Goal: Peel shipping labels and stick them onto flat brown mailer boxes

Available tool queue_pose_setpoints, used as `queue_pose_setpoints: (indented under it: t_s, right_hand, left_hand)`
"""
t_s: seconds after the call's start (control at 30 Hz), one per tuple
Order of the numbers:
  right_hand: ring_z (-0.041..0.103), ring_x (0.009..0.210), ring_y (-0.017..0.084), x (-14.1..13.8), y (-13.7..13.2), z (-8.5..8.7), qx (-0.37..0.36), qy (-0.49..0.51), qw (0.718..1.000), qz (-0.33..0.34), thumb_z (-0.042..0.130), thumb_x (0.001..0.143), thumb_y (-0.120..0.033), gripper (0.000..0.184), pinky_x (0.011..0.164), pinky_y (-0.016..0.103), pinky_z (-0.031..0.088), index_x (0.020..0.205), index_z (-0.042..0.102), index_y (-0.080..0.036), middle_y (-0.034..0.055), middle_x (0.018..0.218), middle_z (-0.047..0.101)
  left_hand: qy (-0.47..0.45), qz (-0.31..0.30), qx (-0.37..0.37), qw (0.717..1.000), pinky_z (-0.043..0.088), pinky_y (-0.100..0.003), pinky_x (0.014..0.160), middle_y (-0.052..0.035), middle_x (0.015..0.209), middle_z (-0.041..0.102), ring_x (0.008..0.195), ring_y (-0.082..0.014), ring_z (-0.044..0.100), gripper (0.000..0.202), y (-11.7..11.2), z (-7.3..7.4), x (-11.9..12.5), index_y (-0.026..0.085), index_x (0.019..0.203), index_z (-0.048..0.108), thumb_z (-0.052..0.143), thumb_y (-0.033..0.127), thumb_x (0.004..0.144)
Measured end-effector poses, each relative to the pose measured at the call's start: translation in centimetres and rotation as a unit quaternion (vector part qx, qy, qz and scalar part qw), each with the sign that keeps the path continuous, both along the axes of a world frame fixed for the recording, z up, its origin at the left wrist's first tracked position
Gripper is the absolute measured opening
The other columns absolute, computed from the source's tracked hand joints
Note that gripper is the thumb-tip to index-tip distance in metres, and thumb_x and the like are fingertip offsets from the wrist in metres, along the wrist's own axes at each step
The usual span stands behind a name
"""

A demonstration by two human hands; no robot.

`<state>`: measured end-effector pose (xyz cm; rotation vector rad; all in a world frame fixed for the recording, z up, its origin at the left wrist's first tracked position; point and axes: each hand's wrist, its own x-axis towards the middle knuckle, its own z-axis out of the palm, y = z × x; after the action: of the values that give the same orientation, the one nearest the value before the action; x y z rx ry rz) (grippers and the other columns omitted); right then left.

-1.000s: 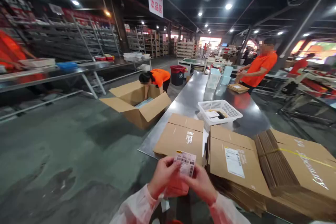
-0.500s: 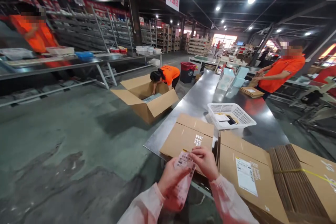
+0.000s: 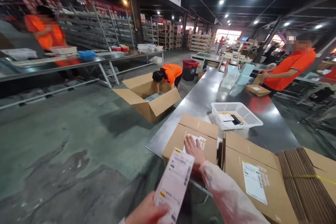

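My left hand point(image 3: 149, 210) grips a strip of printed shipping labels point(image 3: 175, 176), thumb across its lower part. Fingers spread, my right hand point(image 3: 195, 150) lies flat over a white label on the left flattened cardboard carton point(image 3: 173, 138), at the near end of the metal table. The hand covers most of that label. To its right, a second stack of flattened cartons point(image 3: 232, 161) bears a shipping label point(image 3: 254, 182) on its top face.
A white plastic basket point(image 3: 236, 126) with small items sits on the metal table point(image 3: 195, 98). At right stands a bundle of folded cartons point(image 3: 301, 182) with a yellow strap. A person in orange point(image 3: 172, 73) bends over a large open box point(image 3: 147, 110) on the floor.
My right hand has left the labels and moved onto the left carton, where a white label now shows under it. My left hand has lowered, with the label strip more visible.
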<state>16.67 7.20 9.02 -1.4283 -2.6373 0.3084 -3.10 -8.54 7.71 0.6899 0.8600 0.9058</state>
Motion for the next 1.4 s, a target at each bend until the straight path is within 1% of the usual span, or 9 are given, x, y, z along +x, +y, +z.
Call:
queue_pose_setpoints:
  t_s: [0.13, 0.27, 0.37, 0.63, 0.8, 0.93, 1.1, 1.23, 1.4]
  right_hand:
    - [0.045, 0.125, 0.026, 2.2, -6.3, 0.8, -0.034, 0.107, 0.988, 0.110, 0.042, 0.087, -0.046, 0.048, 0.107, 0.043, 0.031, 0.125, 0.055, -0.020, 0.0110, 0.132, 0.053]
    - [0.058, 0.100, 0.032, 5.2, -6.3, 1.9, 0.031, 0.032, 0.948, -0.315, 0.034, 0.091, -0.034, 0.044, 0.086, 0.047, 0.044, 0.114, 0.062, -0.008, 0.0230, 0.105, 0.063]
    - [0.056, 0.100, 0.036, 6.0, -5.2, 1.9, 0.025, -0.019, 0.908, -0.418, 0.045, 0.086, -0.037, 0.047, 0.082, 0.047, 0.045, 0.119, 0.058, -0.006, 0.0252, 0.105, 0.060]
    - [0.045, 0.122, 0.027, 8.1, -7.1, 2.2, 0.104, 0.212, 0.876, -0.420, 0.039, 0.087, -0.038, 0.044, 0.098, 0.041, 0.040, 0.120, 0.059, -0.017, 0.0161, 0.132, 0.048]
    - [0.058, 0.103, 0.029, 19.4, -10.7, 6.0, 0.215, 0.386, 0.735, -0.513, 0.055, 0.069, -0.049, 0.069, 0.088, 0.042, 0.046, 0.124, 0.053, -0.007, 0.0199, 0.116, 0.059]
    - [0.058, 0.102, 0.035, 25.8, -13.4, 8.1, 0.117, 0.274, 0.739, -0.604, 0.064, 0.062, -0.045, 0.052, 0.086, 0.050, 0.044, 0.103, 0.067, -0.013, 0.0210, 0.107, 0.064]
    - [0.062, 0.092, 0.029, 14.0, -13.5, 6.3, -0.086, 0.460, 0.818, -0.335, 0.071, 0.057, -0.058, 0.068, 0.080, 0.046, 0.050, 0.113, 0.060, -0.020, 0.0137, 0.108, 0.066]
    - [0.065, 0.091, 0.028, 3.4, -14.1, 3.9, -0.198, 0.594, 0.744, -0.234, 0.065, 0.069, -0.059, 0.054, 0.083, 0.044, 0.052, 0.102, 0.064, -0.016, 0.0126, 0.101, 0.070]
    - [0.067, 0.090, 0.028, 2.6, -13.1, 4.6, -0.224, 0.536, 0.794, -0.182, 0.072, 0.065, -0.053, 0.052, 0.083, 0.044, 0.052, 0.100, 0.067, -0.015, 0.0118, 0.098, 0.072]
  left_hand:
    - [0.188, 0.088, 0.072, 0.975, 0.051, -0.035, 0.072, -0.0138, 0.085, 0.072, 0.078, -0.0266, 0.065, 0.047, 7.7, 3.0, 0.5, 0.012, 0.087, 0.072, 0.061, 0.055, 0.072]
    - [0.380, 0.169, 0.137, 0.899, 0.044, -0.037, 0.090, -0.0147, 0.101, 0.071, 0.109, -0.0309, 0.057, 0.026, 15.4, 3.3, 2.3, 0.015, 0.076, 0.070, 0.060, 0.039, 0.072]
    - [0.395, 0.154, 0.139, 0.895, 0.041, -0.037, 0.094, -0.0169, 0.100, 0.070, 0.114, -0.0324, 0.054, 0.017, 17.8, 2.7, 3.1, 0.016, 0.065, 0.067, 0.061, 0.031, 0.070]
    - [0.318, 0.161, 0.141, 0.924, 0.049, -0.034, 0.075, -0.0131, 0.091, 0.073, 0.095, -0.0301, 0.065, 0.034, 15.6, 5.2, 4.9, 0.015, 0.088, 0.067, 0.053, 0.045, 0.079]
    - [0.011, 0.065, 0.082, 0.994, 0.053, -0.034, 0.070, -0.0089, 0.081, 0.074, 0.077, -0.0252, 0.068, 0.039, 12.1, 9.4, 9.4, 0.013, 0.083, 0.068, 0.069, 0.049, 0.067]
    - [-0.025, 0.002, 0.066, 0.998, 0.053, -0.032, 0.068, -0.0087, 0.080, 0.073, 0.072, -0.0222, 0.067, 0.048, 8.3, 9.7, 10.3, 0.012, 0.083, 0.067, 0.076, 0.052, 0.058]
    - [-0.030, -0.023, 0.098, 0.995, 0.051, -0.030, 0.063, -0.0062, 0.079, 0.072, 0.066, -0.0199, 0.065, 0.046, 3.9, 6.8, 10.3, 0.014, 0.088, 0.065, 0.075, 0.051, 0.062]
    - [0.035, -0.020, 0.168, 0.985, 0.049, -0.031, 0.079, -0.0096, 0.094, 0.072, 0.088, -0.0235, 0.065, 0.044, 3.5, 5.8, 9.3, 0.014, 0.096, 0.068, 0.075, 0.043, 0.064]
    - [0.090, 0.059, 0.143, 0.984, 0.048, -0.031, 0.070, -0.0092, 0.074, 0.072, 0.072, -0.0223, 0.063, 0.039, 4.8, 5.4, 7.4, 0.011, 0.074, 0.069, 0.075, 0.047, 0.060]
